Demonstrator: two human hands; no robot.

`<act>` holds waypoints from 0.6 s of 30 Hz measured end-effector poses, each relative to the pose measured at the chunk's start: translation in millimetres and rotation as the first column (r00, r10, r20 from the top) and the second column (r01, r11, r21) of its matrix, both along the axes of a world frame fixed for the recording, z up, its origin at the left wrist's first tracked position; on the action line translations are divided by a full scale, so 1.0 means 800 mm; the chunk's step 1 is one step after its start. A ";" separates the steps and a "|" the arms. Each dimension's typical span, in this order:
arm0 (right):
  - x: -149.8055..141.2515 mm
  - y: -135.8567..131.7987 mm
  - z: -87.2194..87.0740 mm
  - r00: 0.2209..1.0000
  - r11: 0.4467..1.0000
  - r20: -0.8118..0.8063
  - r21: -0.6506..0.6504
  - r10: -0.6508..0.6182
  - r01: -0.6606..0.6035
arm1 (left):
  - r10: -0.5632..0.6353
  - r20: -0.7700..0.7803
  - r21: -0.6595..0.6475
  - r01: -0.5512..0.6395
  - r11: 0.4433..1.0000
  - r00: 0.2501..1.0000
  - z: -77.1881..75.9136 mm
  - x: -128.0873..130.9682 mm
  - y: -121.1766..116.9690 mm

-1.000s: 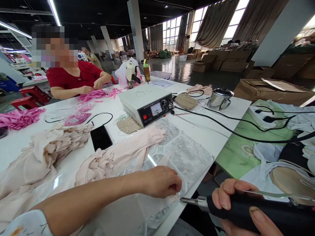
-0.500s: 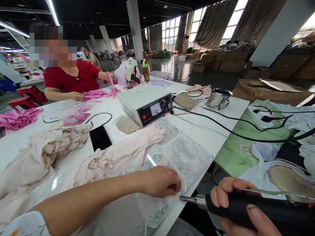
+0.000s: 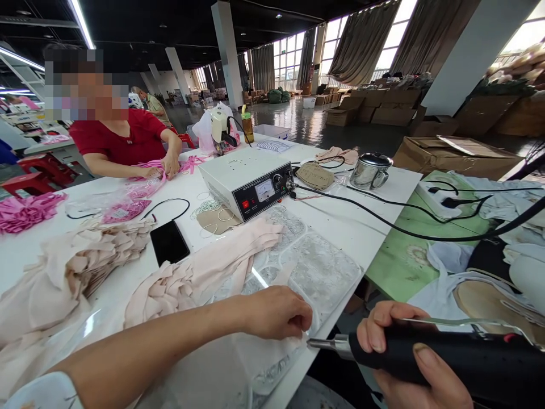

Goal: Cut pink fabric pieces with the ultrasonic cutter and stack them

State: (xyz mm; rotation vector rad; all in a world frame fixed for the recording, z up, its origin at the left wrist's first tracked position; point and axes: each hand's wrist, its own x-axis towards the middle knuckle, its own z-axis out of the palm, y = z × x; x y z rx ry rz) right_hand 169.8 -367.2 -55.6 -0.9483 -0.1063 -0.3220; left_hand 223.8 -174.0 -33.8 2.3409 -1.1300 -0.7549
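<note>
My right hand (image 3: pixel 409 352) is wrapped round a black handheld ultrasonic welding tool (image 3: pixel 451 358) with a metal tip, which points left. The tip lies at the table's front edge, close beside the fingers of my left hand (image 3: pixel 276 312). Those fingers are curled down, closed on the edge of a pale pink fabric piece (image 3: pixel 259 355); the fingertips are partly hidden. Under the fabric is a clear, patterned plastic mat (image 3: pixel 323 267). Beyond my left forearm lies a pile of pale fabric pieces (image 3: pixel 204 261).
A welder control box (image 3: pixel 249 182) stands mid-table, its black cable (image 3: pixel 361 213) running right. Nearby are a phone (image 3: pixel 169 242), a steel mug (image 3: pixel 371 170) and more pale fabric (image 3: pixel 76 261). Across the table a co-worker in red (image 3: pixel 123 136) handles pink strips. A green table (image 3: pixel 409 261) adjoins at right.
The co-worker's raised hand has come down to meet the other at the pink strips. My view has shifted slightly; both my hands and the tool keep nearly the same position.
</note>
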 end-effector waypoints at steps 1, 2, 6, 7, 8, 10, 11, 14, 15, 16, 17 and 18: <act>0.000 0.000 0.000 1.000 1.000 0.000 0.000 0.001 -0.001 | 0.001 -0.002 0.003 -0.001 1.000 1.000 0.000 0.000 0.000; 0.001 0.000 -0.001 1.000 1.000 0.000 0.001 0.002 -0.002 | 0.003 -0.004 0.006 -0.003 1.000 1.000 -0.001 0.001 -0.001; 0.001 0.001 0.000 1.000 1.000 -0.003 0.002 -0.007 0.007 | 0.007 -0.021 0.026 -0.007 1.000 1.000 -0.001 0.003 -0.002; 0.001 0.001 0.001 1.000 1.000 -0.008 0.003 -0.007 0.007 | 0.008 -0.026 0.030 -0.007 1.000 1.000 0.000 0.004 -0.003; 0.000 0.000 0.001 1.000 1.000 -0.014 0.003 -0.005 0.005 | 0.008 -0.029 0.034 -0.007 0.999 1.000 0.001 0.004 -0.003; -0.001 -0.002 0.000 1.000 1.000 -0.017 0.001 -0.003 0.003 | 0.010 -0.034 0.040 -0.009 0.999 0.999 0.002 0.005 -0.004; -0.002 -0.003 0.000 1.000 1.000 -0.017 -0.001 -0.002 0.002 | 0.011 -0.035 0.043 -0.010 0.999 0.999 0.002 0.005 -0.004; -0.003 -0.007 0.000 1.000 1.000 -0.005 -0.006 -0.007 0.007 | 0.011 -0.038 0.048 -0.009 0.999 0.999 0.002 0.005 -0.004; -0.003 -0.008 0.000 1.000 1.000 0.000 -0.006 -0.007 0.007 | 0.009 -0.039 0.048 -0.007 0.999 0.999 0.001 0.006 -0.004; -0.003 -0.008 0.000 1.000 1.000 0.003 -0.006 -0.006 0.006 | 0.006 -0.039 0.047 -0.004 0.999 0.999 0.001 0.006 -0.004; -0.003 -0.008 0.000 1.000 1.000 0.007 -0.007 -0.004 0.005 | 0.003 -0.040 0.045 -0.001 0.999 0.999 0.000 0.006 -0.004; -0.004 -0.008 -0.001 1.000 1.000 0.010 -0.008 -0.002 0.002 | 0.001 -0.039 0.043 0.001 0.999 0.999 0.000 0.006 -0.004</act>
